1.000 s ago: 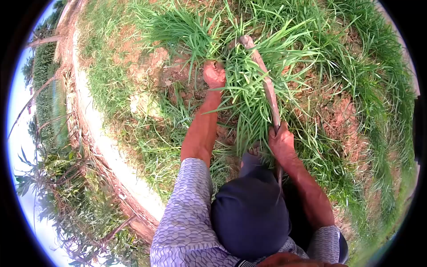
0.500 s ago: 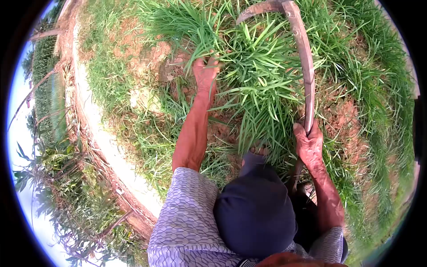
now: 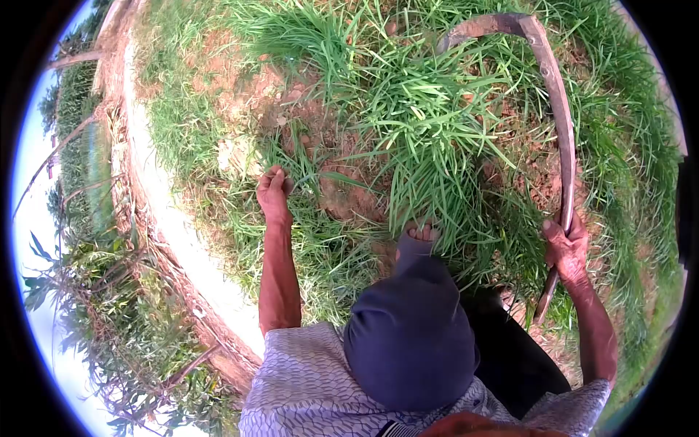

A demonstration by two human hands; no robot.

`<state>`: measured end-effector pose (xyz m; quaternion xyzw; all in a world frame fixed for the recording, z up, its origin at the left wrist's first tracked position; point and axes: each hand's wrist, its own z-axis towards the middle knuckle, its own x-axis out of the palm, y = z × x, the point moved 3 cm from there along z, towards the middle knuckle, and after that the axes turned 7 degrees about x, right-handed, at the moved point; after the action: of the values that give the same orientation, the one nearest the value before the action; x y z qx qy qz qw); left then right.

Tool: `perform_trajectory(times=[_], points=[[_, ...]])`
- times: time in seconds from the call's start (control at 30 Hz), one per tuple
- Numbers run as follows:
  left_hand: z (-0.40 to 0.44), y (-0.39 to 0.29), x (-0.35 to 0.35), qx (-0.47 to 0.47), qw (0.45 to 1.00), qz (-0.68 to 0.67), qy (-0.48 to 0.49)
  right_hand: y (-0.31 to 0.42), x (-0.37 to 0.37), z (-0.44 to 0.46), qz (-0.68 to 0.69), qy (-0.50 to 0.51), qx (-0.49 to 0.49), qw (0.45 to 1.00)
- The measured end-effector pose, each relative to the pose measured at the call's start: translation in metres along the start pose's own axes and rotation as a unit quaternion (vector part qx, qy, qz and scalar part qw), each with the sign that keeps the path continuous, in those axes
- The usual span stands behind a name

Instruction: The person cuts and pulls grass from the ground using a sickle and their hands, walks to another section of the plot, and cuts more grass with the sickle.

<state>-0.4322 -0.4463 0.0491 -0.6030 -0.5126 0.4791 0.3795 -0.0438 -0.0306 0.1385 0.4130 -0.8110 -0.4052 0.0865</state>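
Observation:
My right hand (image 3: 566, 244) is wrapped round the long curved wooden handle of a sickle (image 3: 562, 131). The handle's lower end pokes out below the fist, and the hooked blade points left over the grass at the top. Left of it stands a dense clump of long green grass (image 3: 429, 138). My left hand (image 3: 274, 193) hovers at the left above short grass and soil, away from that clump. Its fingers are curled together; whether anything is pinched in them I cannot make out. My bare foot (image 3: 422, 232) shows at the base of the clump, below my dark-clothed knee (image 3: 411, 342).
Another grass tuft (image 3: 306, 36) grows at the top, beside bare reddish soil (image 3: 349, 189). A pale strip of ground (image 3: 171, 211) runs down the left, edged by dry stalks and branches (image 3: 193, 313). Leafy shrubs (image 3: 109, 313) lie beyond. More grass (image 3: 626, 167) covers the right.
My left hand has drawn back from the grass, toward me and to the left. My right hand has carried the sickle to the right and slightly nearer me, so its blade is farther from the left tuft.

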Motion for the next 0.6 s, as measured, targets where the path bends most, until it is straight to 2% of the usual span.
perform_trajectory(times=[0.03,0.07,0.13,0.17,0.2,0.23,0.3,0.33,0.4,0.43,0.47,0.5,0.53,0.6], points=[[-0.003,0.000,0.034,0.006,0.997,0.006,0.080,-0.005,-0.006,-0.002,-0.020,-0.017,-0.023,0.999],[-0.004,0.001,0.069,0.009,0.985,0.019,0.169,0.001,-0.007,-0.011,-0.013,-0.010,-0.005,1.000],[-0.009,-0.003,0.133,0.104,0.925,0.169,0.323,0.005,-0.011,-0.025,-0.002,-0.009,0.013,1.000],[-0.008,0.004,0.161,0.071,0.927,0.153,0.336,0.002,-0.015,-0.029,-0.013,-0.025,-0.007,1.000],[-0.006,0.021,0.184,-0.071,0.925,-0.093,0.361,0.000,-0.019,-0.033,-0.025,-0.040,-0.026,0.999],[-0.005,0.038,0.206,-0.230,0.860,-0.312,0.332,-0.005,-0.021,-0.038,-0.023,-0.043,-0.027,0.998],[-0.009,0.041,0.253,-0.188,0.882,-0.325,0.286,-0.013,-0.024,-0.045,-0.014,-0.048,-0.022,0.998],[-0.007,0.042,0.265,-0.140,0.892,-0.295,0.313,-0.013,-0.023,-0.048,-0.008,-0.055,-0.019,0.998],[-0.006,0.028,0.276,-0.157,0.906,-0.236,0.313,-0.024,-0.025,-0.051,-0.019,-0.058,-0.017,0.998],[-0.003,0.017,0.276,-0.096,0.916,-0.172,0.350,-0.028,-0.027,-0.053,-0.030,-0.062,-0.016,0.997],[0.002,0.005,0.270,0.012,0.921,-0.074,0.382,-0.026,-0.024,-0.057,-0.010,-0.049,0.035,0.998],[0.006,-0.010,0.260,0.172,0.906,0.056,0.383,-0.027,-0.025,-0.058,-0.009,-0.051,0.035,0.998],[0.010,-0.019,0.254,0.291,0.874,0.151,0.360,-0.030,-0.025,-0.057,-0.015,-0.050,0.022,0.998],[0.016,-0.028,0.237,0.386,0.818,0.309,0.294,-0.040,-0.024,-0.052,-0.026,-0.061,-0.018,0.998]])
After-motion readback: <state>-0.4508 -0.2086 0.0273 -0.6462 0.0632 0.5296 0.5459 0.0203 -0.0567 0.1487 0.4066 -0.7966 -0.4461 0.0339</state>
